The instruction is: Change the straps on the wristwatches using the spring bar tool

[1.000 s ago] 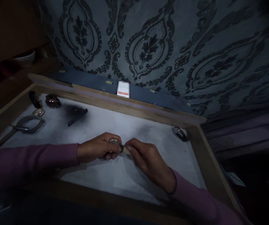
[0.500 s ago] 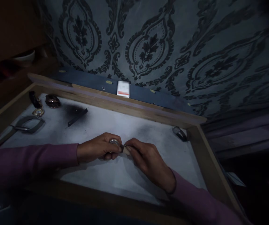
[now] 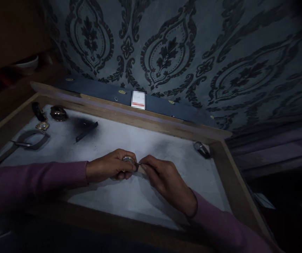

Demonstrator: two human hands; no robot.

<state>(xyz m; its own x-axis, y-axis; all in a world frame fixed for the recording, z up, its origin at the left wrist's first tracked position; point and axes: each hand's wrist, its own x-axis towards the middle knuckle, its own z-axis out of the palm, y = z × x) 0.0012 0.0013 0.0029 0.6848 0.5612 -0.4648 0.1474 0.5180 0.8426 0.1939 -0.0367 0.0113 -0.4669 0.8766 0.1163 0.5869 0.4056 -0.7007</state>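
Closed around a round silver-rimmed watch (image 3: 128, 160), my left hand (image 3: 109, 165) keeps it just above the white surface, its thumb pressed near the case's edge. My right hand (image 3: 166, 175) pinches a pale watch strap (image 3: 141, 169) beside the case; a small thin piece shows at its fingertips, too small to name. Between the two hands the strap's dark part meets my left thumb. Fingers hide most of the watch and strap.
A shallow wooden-rimmed tray (image 3: 235, 182) surrounds the work. At its left lie a gold watch (image 3: 42, 125), a dark watch (image 3: 58, 113), a grey strap (image 3: 32, 140) and a dark strip (image 3: 87, 131). Another watch (image 3: 201, 150) lies right. A white packet (image 3: 138, 100) stands behind.
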